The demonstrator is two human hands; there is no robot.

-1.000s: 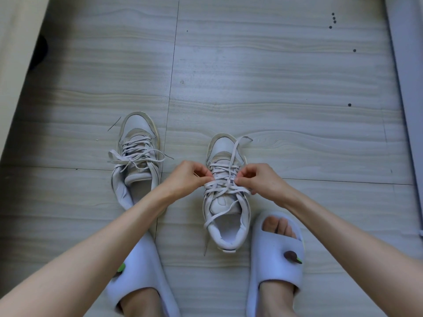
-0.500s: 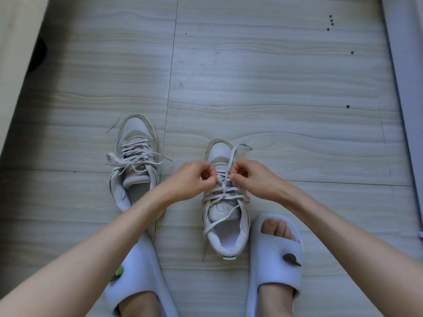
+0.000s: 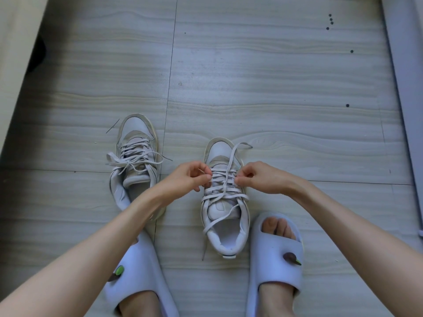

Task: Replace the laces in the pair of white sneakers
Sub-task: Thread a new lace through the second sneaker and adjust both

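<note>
Two white sneakers stand on the floor, toes pointing away from me. The right sneaker (image 3: 225, 225) lies between my hands, its white lace (image 3: 225, 191) loosely crossed over the tongue. One lace end runs up over the toe, another trails to the floor by the heel. My left hand (image 3: 187, 176) pinches the lace at the sneaker's left eyelets. My right hand (image 3: 258, 177) pinches it at the right eyelets. The left sneaker (image 3: 135, 143) sits further left with its lace tied in a loose bow.
My feet wear pale slides: the left slide (image 3: 137, 277) just behind the left sneaker, the right slide (image 3: 274, 255) beside the right sneaker's heel. Pale furniture (image 3: 13, 53) borders the left. A grey frame (image 3: 402, 65) runs along the right. Wood-grain floor tiles stretch ahead.
My hands slid toward the toe along the lacing, met over its middle, then parted again to either side. The sneaker's lacing looks looser across the tongue.
</note>
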